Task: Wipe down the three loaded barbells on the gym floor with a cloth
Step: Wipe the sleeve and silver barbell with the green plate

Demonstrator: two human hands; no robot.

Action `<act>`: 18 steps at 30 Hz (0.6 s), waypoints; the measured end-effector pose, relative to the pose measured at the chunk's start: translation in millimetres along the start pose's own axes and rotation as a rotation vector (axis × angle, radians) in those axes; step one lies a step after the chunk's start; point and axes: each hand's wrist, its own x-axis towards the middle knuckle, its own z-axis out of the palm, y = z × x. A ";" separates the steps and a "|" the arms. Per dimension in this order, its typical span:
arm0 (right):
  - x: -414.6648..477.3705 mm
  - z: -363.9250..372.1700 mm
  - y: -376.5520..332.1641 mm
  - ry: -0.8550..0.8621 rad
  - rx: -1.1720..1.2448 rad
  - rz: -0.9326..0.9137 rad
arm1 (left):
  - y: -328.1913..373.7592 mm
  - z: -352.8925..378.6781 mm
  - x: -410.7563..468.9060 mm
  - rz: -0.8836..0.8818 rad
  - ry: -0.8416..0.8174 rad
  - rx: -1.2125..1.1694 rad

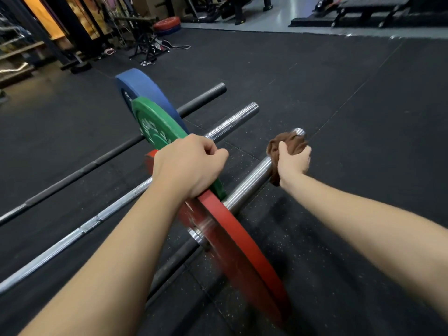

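Barbells (pixel 72 235): where, which way?
> Three side by side on mat (pixel 339 105), long axes 8-to-2 o'clock, sleeve ends at 2. Far bar (pixel 203 98) black, blue plate (pixel 143 88); mid bar (pixel 232 120) chrome, green plate (pixel 155 124); near bar (pixel 247 185) red plate (pixel 237 238), blurred. Plates upright.

Hands?
> Left hand (pixel 191 163) at centre, fingers curled over red plate's top rim. Right hand (pixel 293 161) at 3 o'clock, clenched on brown cloth (pixel 288 141) wrapped round near bar's sleeve, just short of its tip.
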 end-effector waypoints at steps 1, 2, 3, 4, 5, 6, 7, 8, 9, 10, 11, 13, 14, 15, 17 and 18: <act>-17.6 -1.5 4.0 -0.035 -0.029 -0.018 | 0.3 0.3 -0.1 0.001 0.005 0.005; -37.2 -2.4 9.0 -0.077 -0.055 -0.032 | 0.5 0.5 -0.1 0.001 0.010 0.012; -57.4 -2.8 15.4 -0.117 -0.083 -0.043 | 0.6 0.8 -0.4 -0.001 0.015 0.017; -78.2 -4.2 21.2 -0.154 -0.115 -0.050 | 0.8 0.9 -1.0 0.000 0.020 0.022; -96.6 -4.5 30.0 -0.190 -0.147 -0.052 | 0.8 0.6 -1.4 0.003 0.029 0.027; -113.9 -5.4 37.3 -0.235 -0.181 -0.045 | 1.0 0.2 -1.8 0.006 0.037 0.033; -127.7 -5.2 47.5 -0.286 -0.210 -0.020 | 1.0 -0.2 -2.1 0.008 0.041 0.038; -140.0 -4.9 55.9 -0.334 -0.229 0.004 | 0.9 -0.2 -2.4 0.010 0.043 0.042; -146.8 -3.0 65.2 -0.376 -0.239 0.018 | 0.8 0.0 -2.4 0.014 0.043 0.045; -151.0 -1.5 71.5 -0.411 -0.251 0.008 | 1.1 0.1 -2.6 0.020 0.044 0.048; -151.7 -1.0 75.9 -0.426 -0.270 -0.006 | 0.9 0.7 -2.6 0.023 0.046 0.048; -147.5 -1.7 74.2 -0.424 -0.304 -0.003 | 0.0 1.8 -2.2 0.020 0.051 0.041; -143.5 -2.4 68.4 -0.404 -0.309 0.008 | -0.5 2.0 -1.5 0.019 0.051 0.041; -136.9 -1.7 63.2 -0.368 -0.307 0.017 | -0.9 1.9 -0.7 0.018 0.050 0.041; -116.5 1.2 47.5 -0.268 -0.254 0.010 | -2.1 2.3 0.2 0.016 0.052 0.038; -103.1 3.2 37.3 -0.210 -0.207 -0.001 | -2.8 2.6 0.8 0.019 0.056 0.033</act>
